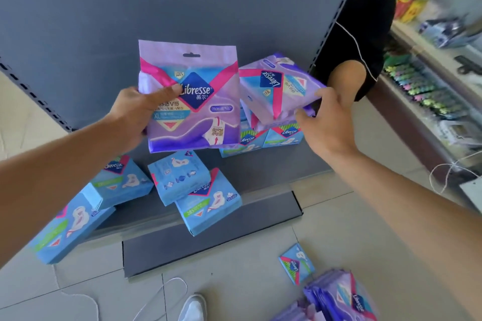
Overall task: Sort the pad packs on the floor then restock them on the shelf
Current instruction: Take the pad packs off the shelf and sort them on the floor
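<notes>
Left hand [135,112] grips an upright purple pack [193,101]; right hand [326,122] clasps another [276,86].

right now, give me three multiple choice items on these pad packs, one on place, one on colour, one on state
1. Where does the purple Libresse pack in the right hand rest?
A. on blue packs on the shelf
B. on the floor tiles
C. on a white shoe

2. What colour is the pack in the left hand?
A. green
B. mostly purple
C. yellow

3. How is that left-hand pack held?
A. lying flat
B. upright, label facing the camera
C. torn open

Key: 1 A, it lies tilted on two blue packs on the shelf base. 2 B, purple with pink bands. 3 B, the hang slot is on top and the logo reads upright.
</notes>
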`<state>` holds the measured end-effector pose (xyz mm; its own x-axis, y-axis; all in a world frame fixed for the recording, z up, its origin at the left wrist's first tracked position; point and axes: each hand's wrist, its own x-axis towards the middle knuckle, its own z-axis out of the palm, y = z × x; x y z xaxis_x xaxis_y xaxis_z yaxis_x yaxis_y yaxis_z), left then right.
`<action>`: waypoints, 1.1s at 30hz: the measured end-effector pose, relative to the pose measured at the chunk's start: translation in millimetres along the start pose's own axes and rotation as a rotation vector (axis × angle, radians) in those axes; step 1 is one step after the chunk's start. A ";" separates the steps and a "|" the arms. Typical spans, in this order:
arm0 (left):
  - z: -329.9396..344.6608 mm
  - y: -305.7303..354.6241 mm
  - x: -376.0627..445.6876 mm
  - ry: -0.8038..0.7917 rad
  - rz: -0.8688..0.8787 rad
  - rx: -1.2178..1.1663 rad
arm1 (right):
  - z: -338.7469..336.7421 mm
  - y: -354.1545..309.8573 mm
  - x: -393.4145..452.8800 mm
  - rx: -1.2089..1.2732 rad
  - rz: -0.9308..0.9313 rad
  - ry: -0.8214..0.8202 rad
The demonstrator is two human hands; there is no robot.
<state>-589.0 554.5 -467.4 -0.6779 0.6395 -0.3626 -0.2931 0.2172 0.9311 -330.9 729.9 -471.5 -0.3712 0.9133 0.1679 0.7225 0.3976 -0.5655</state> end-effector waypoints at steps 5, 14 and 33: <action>-9.7 3.7 27.3 -0.062 0.001 -0.010 | 1.4 -4.8 65.5 -0.102 0.022 -0.053; -19.6 6.1 65.3 -0.119 -0.040 0.007 | 25.8 -22.4 135.7 -0.264 0.177 -0.448; 15.1 22.1 0.3 -0.124 0.047 0.035 | -31.8 6.1 14.3 1.378 0.515 -0.188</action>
<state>-585.6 570.7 -446.3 -0.6015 0.7353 -0.3124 -0.2377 0.2086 0.9487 -313.3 748.2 -446.9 -0.3982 0.8567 -0.3278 -0.2741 -0.4522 -0.8488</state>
